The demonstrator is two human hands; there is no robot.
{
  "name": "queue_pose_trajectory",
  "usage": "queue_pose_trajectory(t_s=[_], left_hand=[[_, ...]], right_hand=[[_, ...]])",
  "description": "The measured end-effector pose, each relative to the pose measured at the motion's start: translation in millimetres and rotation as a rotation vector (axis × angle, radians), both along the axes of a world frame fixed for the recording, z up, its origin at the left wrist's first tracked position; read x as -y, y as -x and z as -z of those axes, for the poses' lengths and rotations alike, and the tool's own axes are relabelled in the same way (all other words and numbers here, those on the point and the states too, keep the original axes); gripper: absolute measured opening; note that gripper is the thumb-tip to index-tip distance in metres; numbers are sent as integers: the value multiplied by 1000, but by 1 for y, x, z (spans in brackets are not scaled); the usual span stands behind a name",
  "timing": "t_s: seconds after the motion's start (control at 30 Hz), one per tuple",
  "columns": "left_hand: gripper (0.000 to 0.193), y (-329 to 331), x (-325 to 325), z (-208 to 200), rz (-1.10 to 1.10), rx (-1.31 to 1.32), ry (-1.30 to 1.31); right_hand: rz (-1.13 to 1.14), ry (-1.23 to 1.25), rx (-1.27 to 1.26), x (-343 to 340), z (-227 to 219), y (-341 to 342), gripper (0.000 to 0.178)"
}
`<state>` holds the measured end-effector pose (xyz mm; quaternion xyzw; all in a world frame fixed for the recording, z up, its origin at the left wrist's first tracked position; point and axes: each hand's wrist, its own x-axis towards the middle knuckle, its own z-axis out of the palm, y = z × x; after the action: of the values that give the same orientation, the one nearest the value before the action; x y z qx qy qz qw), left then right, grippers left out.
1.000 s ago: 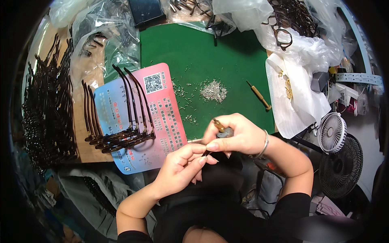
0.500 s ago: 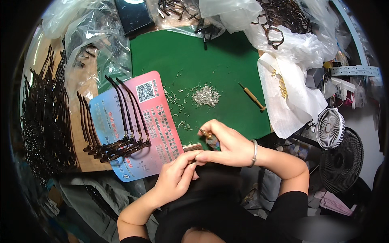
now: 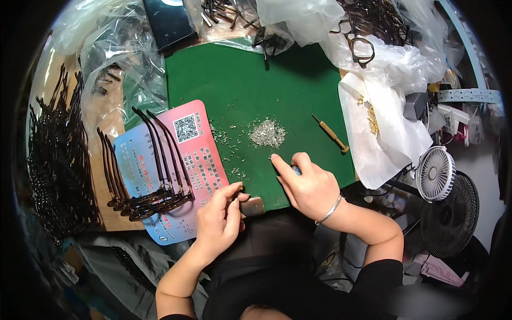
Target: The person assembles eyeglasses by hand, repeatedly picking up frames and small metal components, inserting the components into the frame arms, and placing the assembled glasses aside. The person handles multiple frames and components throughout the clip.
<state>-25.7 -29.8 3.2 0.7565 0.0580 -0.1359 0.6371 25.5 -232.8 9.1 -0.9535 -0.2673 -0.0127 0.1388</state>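
Observation:
My left hand [image 3: 220,220] is closed in a pinch at the table's near edge, with a small dark piece showing at the fingertips; its kind is hidden. Just right of it lies a ridged brown block [image 3: 253,206]. My right hand [image 3: 310,188] reaches over the green mat [image 3: 213,74], index finger extended close to a pile of tiny silver screws [image 3: 268,133]. A bit of blue from the screwdriver [image 3: 296,170] shows between its curled fingers. Several dark eyeglass frames [image 3: 160,201] with long temples rest on a pink-and-blue printed card [image 3: 200,141] at the left.
A brass screwdriver [image 3: 334,136] lies on the mat's right side. Beyond it, white paper [image 3: 362,154] holds small gold parts [image 3: 372,120]. Dark temples [image 3: 58,160] are heaped far left. Plastic bags [image 3: 298,18] line the back. A white fan [image 3: 435,172] stands at right.
My hands have separated. The right one moved forward and right toward the screws, the screwdriver now tucked in its palm. The left one shifted slightly left and forward.

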Motion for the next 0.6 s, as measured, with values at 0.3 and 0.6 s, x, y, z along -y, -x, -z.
queue_pose_trajectory(t_s=[0.3,0.6], left_hand=[[25,15,-8,-3,-54,-119,217],[22,0,-6,-3,-12,-108,152]], right_hand=[[34,74,78,-2,5,2,43],[-8,99,25,-2,3,0,43]])
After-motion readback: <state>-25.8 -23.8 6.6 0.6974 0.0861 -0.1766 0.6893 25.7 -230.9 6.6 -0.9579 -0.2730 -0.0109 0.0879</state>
